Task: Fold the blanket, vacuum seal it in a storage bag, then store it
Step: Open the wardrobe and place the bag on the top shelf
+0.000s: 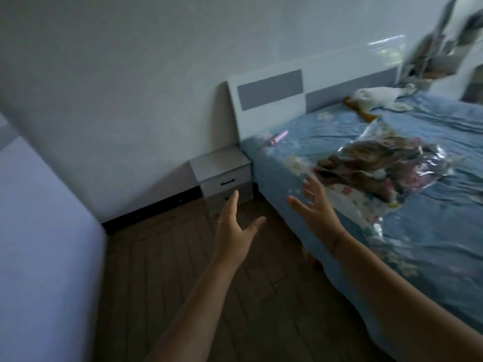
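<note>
While both hands reach out empty over the gap between floor and mattress, the storage bag lies on the bed at the right of the frame, already flattened and crinkled around the blanket inside it. To judge by that tight, shiny wrap, folding and sealing are done and only the storing remains.

The right hand is the nearer one: its fingers are spread and straight, holding nothing, their tips close to the bag's lower-left corner, near the mattress edge; whether they touch the plastic I cannot tell through the blur. The left hand sits at the middle of the frame over the wooden floor, palm turned inward, fingers straight and thumb out, also empty and well apart from the bag.

From the fingers the bag lies up and to the right. Its long axis seems to run from lower left to upper right across the bed, with a loose clear flap trailing down toward the lower right. A lift would likely need the right hand to go under the near corner and the left to cross to the bag's upper-left side.

A pink cylinder lies near the headboard, a white soft toy at the upper right, and a nightstand stands beside the bed.
</note>
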`<control>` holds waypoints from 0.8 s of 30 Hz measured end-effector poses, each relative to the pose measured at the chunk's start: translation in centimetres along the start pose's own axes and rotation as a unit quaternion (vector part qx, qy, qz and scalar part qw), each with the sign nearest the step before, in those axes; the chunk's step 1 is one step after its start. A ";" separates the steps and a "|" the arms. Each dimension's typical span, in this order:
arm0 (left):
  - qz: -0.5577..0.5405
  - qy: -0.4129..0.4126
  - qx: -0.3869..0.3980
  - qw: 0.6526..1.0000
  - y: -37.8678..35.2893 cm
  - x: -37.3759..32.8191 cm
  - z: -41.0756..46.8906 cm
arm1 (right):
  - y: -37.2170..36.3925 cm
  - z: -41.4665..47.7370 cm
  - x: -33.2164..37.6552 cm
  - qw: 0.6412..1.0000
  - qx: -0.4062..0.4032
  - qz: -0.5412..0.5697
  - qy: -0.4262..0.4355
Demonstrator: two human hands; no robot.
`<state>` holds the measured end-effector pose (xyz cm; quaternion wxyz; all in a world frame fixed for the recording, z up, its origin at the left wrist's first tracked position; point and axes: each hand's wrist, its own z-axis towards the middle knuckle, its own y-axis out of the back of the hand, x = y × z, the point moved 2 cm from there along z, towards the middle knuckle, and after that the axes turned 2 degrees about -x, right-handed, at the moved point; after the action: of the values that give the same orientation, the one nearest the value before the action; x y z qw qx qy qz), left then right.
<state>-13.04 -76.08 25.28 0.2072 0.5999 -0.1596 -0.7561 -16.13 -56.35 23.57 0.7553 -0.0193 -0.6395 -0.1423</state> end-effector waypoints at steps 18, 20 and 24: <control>-0.019 -0.003 0.198 0.980 -30.1 -5.6 26.2 | 26.9 20.7 -13.0 0.946 -0.309 -0.007 -0.102; -0.013 -0.011 0.215 0.977 -32.6 -5.3 29.7 | 27.7 23.5 -14.8 0.933 -0.335 -0.025 -0.125; -0.004 -0.030 0.248 0.968 -38.1 -5.2 37.4 | 29.6 29.2 -18.1 0.903 -0.383 -0.049 -0.186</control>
<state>-53.10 -40.88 19.54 0.0437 0.6102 -0.3459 -0.7114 -39.63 -18.34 15.76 0.5490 -0.3025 -0.6646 -0.4068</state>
